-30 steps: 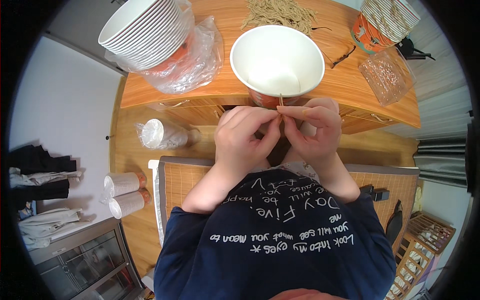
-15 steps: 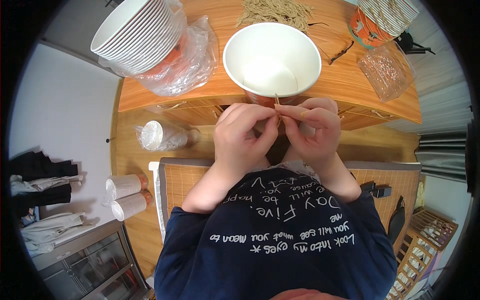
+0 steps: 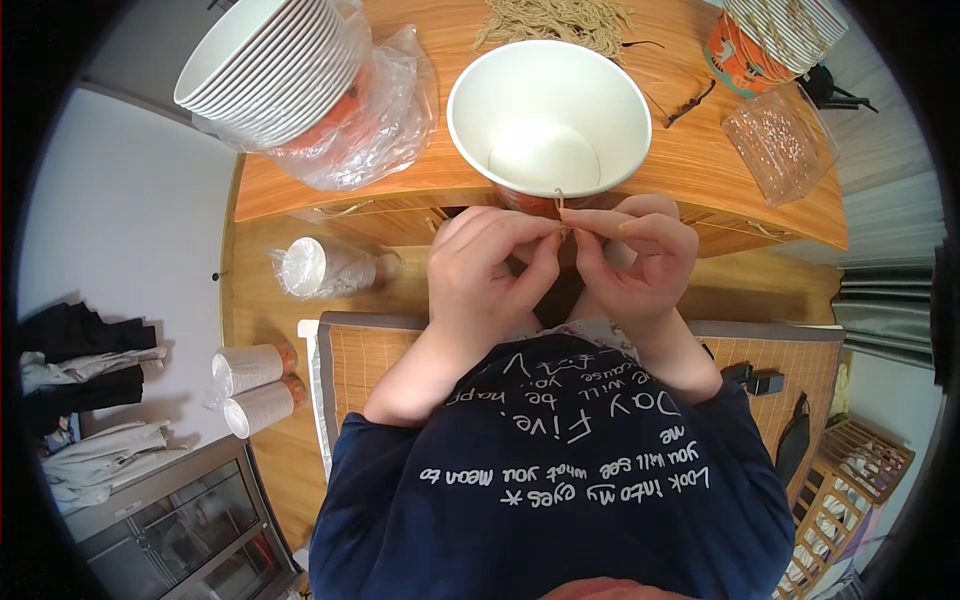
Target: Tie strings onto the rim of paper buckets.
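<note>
A large paper bucket [image 3: 480,130], white inside and orange-red outside, stands at the near edge of the wooden table. A short piece of tan cord [image 3: 560,200] comes over the near side of its rim. Just below that rim, my left hand [image 3: 490,260] is closed, with thumb and forefinger pinching the cord. My right hand [image 3: 642,250] pinches it too, its fingertips close beside the left ones. The lower part of the cord is mostly hidden by my fingers.
A stack of paper buckets [image 3: 270,75] in clear plastic is at left on the table [image 3: 670,160]. Loose tan cords [image 3: 550,22] lie at the back. Right are a clear box of small beads [image 3: 775,145] and more stacked buckets [image 3: 738,60]. Wrapped cups [image 3: 335,270] stand on the floor.
My right hand has moved slightly right, so the fingertips are a little farther apart. The cord stays pinched at the bucket's rim.
</note>
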Demonstrator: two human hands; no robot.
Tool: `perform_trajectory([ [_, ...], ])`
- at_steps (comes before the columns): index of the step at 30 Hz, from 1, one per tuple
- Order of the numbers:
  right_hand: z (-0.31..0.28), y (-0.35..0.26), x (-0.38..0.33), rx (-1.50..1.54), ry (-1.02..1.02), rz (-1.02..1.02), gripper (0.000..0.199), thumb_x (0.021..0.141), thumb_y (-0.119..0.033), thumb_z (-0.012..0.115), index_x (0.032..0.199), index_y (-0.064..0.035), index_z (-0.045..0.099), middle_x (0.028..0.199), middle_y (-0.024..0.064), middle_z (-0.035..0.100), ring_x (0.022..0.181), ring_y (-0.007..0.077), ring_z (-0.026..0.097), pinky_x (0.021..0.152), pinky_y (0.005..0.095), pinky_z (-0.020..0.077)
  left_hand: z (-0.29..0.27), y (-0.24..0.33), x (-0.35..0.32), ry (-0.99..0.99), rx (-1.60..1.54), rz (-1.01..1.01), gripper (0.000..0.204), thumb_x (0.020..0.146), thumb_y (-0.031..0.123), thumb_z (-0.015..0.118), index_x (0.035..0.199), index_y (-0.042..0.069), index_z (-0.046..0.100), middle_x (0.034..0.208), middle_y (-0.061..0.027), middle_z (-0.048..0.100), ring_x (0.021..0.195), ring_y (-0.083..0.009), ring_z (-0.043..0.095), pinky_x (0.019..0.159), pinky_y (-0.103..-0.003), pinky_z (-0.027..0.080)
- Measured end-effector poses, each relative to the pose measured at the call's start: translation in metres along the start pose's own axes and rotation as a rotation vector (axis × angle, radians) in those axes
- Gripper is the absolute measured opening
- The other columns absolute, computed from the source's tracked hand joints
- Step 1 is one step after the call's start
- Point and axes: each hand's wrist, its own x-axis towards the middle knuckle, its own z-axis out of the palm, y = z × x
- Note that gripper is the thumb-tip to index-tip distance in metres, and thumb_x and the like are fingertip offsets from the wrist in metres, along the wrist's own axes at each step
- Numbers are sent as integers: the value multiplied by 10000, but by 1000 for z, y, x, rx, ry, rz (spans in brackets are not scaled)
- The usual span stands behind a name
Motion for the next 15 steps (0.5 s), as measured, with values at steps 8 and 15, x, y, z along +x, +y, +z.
perform_trajectory([
  [8, 12, -2, -4, 160, 168, 91, 290, 714, 30, 764, 971, -103, 743, 852, 24, 603, 805, 186, 532, 704, 281, 433, 1, 2, 0, -26, 24, 47, 158, 685, 52, 761, 818, 93, 684, 759, -32, 675, 691, -219, 635, 639, -330, 471],
  [15, 0, 0, -6, -20, 30, 35, 474, 822, 111, 662, 1135, -65, 353, 964, 147, 726, 858, 199, 537, 804, 298, 438, 1, 4, -2, -31, 42, 36, 170, 691, 45, 759, 841, 93, 694, 766, -37, 679, 697, -220, 636, 659, -329, 488],
])
